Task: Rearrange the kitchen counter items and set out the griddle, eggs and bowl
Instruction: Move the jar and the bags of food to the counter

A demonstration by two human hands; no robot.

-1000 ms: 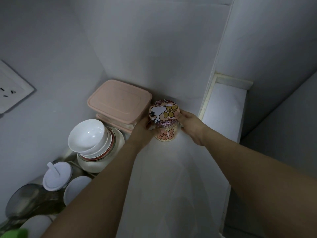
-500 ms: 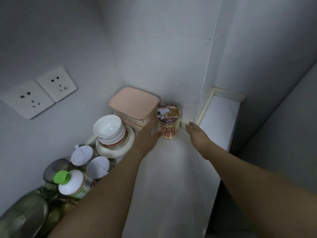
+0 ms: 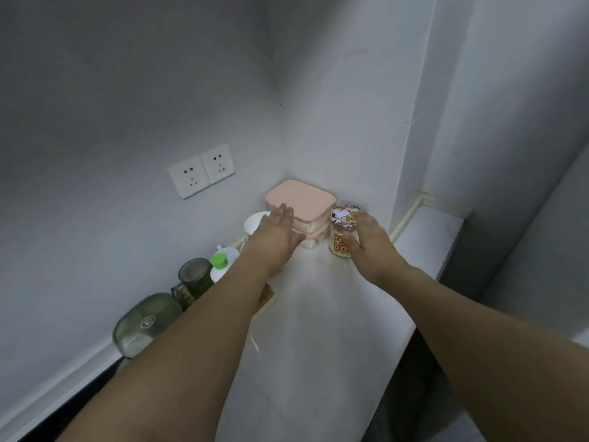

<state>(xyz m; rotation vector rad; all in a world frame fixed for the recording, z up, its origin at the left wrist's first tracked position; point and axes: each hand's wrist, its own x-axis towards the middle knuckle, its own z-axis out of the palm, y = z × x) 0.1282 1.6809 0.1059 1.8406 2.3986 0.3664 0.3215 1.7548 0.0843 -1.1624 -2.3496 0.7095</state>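
Observation:
A small jar with a cartoon dog lid (image 3: 341, 232) stands in the back corner of the white counter (image 3: 318, 314), next to two stacked pink-lidded containers (image 3: 299, 200). My left hand (image 3: 275, 240) hovers in front of the pink containers with straight fingers and holds nothing. My right hand (image 3: 371, 242) hovers just right of the jar, fingers relaxed, covering part of it. Stacked white bowls (image 3: 255, 223) sit behind my left hand, mostly hidden.
Along the left wall stand a green-capped white bottle (image 3: 220, 266), a dark glass mug (image 3: 193, 277) and a rounded green-tinted container (image 3: 145, 323). Two wall sockets (image 3: 200, 170) sit above. A narrow raised ledge (image 3: 427, 237) runs on the right; the counter drops off beyond its right edge.
Both hands have let go of the dog jar, which now stands in the corner. The hands have drawn back from it and the view has pulled away and upward.

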